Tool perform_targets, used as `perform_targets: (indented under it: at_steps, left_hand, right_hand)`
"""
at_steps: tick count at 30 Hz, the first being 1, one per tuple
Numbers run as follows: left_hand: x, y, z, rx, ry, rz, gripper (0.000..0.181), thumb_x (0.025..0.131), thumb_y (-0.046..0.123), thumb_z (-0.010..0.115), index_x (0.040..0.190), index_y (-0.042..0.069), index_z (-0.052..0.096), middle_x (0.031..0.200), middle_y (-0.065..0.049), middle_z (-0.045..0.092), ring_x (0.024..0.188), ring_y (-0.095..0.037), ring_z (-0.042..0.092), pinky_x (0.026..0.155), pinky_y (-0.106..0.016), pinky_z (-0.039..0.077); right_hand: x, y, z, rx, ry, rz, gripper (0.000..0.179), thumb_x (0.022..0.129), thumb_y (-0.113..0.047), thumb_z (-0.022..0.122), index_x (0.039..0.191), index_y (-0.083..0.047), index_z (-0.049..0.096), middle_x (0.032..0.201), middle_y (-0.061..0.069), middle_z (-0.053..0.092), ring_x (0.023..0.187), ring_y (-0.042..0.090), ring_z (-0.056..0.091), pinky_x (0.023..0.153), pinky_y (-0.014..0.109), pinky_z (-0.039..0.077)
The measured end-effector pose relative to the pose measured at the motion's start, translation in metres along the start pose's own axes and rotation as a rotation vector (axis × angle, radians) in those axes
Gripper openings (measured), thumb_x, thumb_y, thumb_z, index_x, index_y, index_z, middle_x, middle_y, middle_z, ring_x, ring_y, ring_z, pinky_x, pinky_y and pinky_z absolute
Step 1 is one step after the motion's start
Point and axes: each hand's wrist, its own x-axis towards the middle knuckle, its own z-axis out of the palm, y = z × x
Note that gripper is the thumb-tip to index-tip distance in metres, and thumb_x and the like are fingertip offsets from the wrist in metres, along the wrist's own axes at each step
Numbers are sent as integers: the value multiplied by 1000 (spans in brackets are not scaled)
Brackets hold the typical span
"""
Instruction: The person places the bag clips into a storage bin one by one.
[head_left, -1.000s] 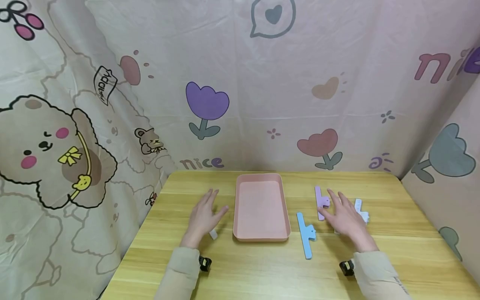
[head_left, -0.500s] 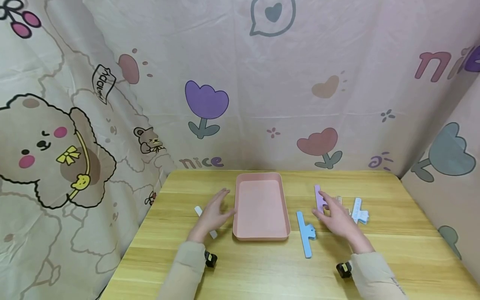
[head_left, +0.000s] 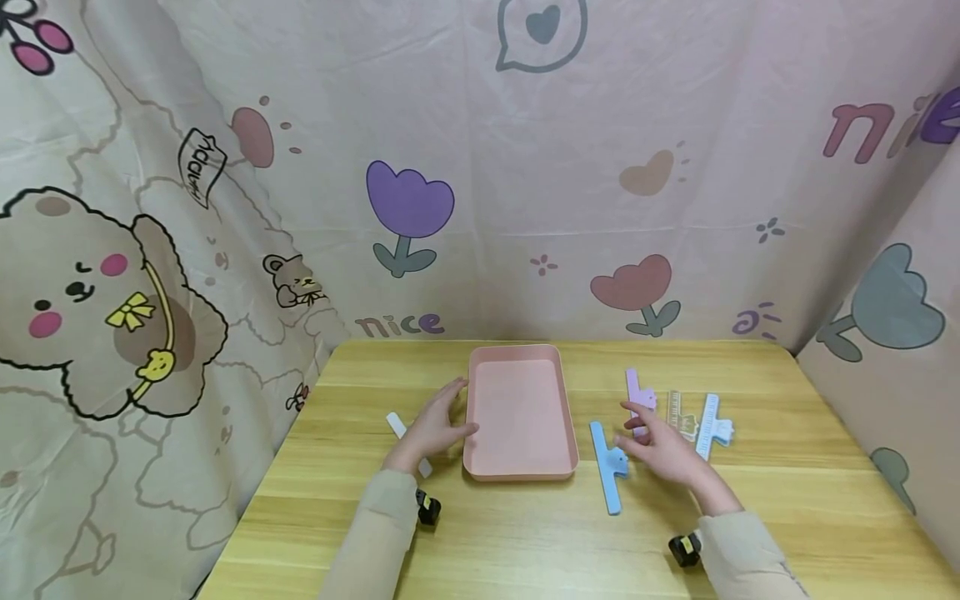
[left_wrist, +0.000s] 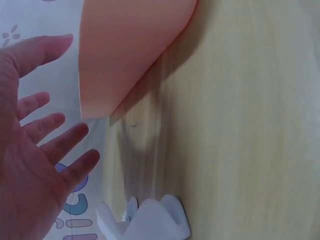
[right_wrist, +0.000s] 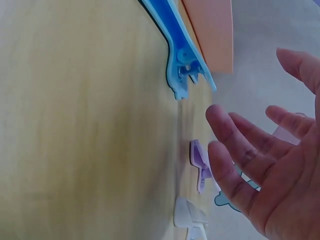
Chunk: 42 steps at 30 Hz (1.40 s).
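A shallow pink tray [head_left: 517,417] lies on the wooden table. Beside its left wall is my left hand [head_left: 430,432], fingers spread and holding nothing; the left wrist view shows a gap to the tray wall [left_wrist: 127,50]. Partly under that hand lies a white clip [head_left: 397,424]. My right hand [head_left: 666,454] hovers with loosely bent fingers, just right of a long blue clip [head_left: 604,467]. It partly covers a purple clip [head_left: 633,385]. Right of it lie a clear clip [head_left: 675,408] with ruler marks and a pale blue ruler clip [head_left: 707,425].
Behind the table [head_left: 517,533] hangs a printed cloth [head_left: 480,167], which also runs along the left and right sides. Small black cameras [head_left: 428,508] sit at both wrists.
My left hand has moved right, up to the tray's side, uncovering more of the white clip. My right hand has moved left towards the blue clip, revealing the clear and pale blue clips.
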Motion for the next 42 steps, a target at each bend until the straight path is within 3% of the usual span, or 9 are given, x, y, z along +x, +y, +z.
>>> perform_targets:
  at_steps: [6, 15, 24, 31, 36, 42]
  left_hand:
    - [5, -5, 1, -132, -24, 26, 83, 84, 13, 78, 152, 2, 31, 156, -19, 28, 127, -38, 50, 106, -52, 38]
    - [8, -11, 6, -320, -55, -14, 78, 85, 1, 74, 150, -1, 32, 150, -26, 36, 120, -40, 56, 98, -49, 46]
    - [9, -13, 10, -370, -74, 7, 78, 83, -5, 71, 149, -7, 30, 148, -28, 37, 119, -42, 56, 96, -48, 49]
    - [9, -17, 13, -368, -84, -40, 79, 82, -2, 72, 149, -5, 30, 144, -27, 42, 118, -39, 57, 95, -41, 50]
    - [9, -19, 13, -435, -95, -84, 71, 88, -2, 67, 149, -4, 32, 145, -26, 42, 121, -41, 54, 98, -43, 48]
    - [9, -20, 13, -486, -104, -80, 67, 91, -8, 59, 149, -10, 27, 145, -32, 37, 124, -48, 48, 101, -48, 44]
  right_hand:
    - [-4, 2, 3, 60, -58, 4, 73, 88, -27, 75, 145, 2, 39, 120, 26, 58, 96, 33, 64, 82, 47, 55]
    - [-8, 7, 7, 133, -140, 10, 82, 76, -18, 85, 143, 3, 41, 123, 25, 56, 88, 23, 63, 75, 32, 54]
    - [-9, 6, 10, 136, -158, 47, 81, 70, -9, 87, 139, 5, 46, 119, 20, 58, 87, 24, 60, 72, 29, 53]
    - [-9, 7, 12, 106, -171, 29, 72, 70, -8, 87, 131, 8, 52, 111, 16, 61, 83, 24, 58, 67, 27, 51]
    - [-8, 9, 12, 75, -167, 31, 64, 71, -10, 87, 126, 5, 58, 106, 12, 62, 82, 22, 56, 66, 27, 50]
    - [-7, 9, 12, 41, -160, 36, 54, 72, -10, 86, 120, -1, 63, 99, 7, 62, 80, 20, 55, 65, 29, 50]
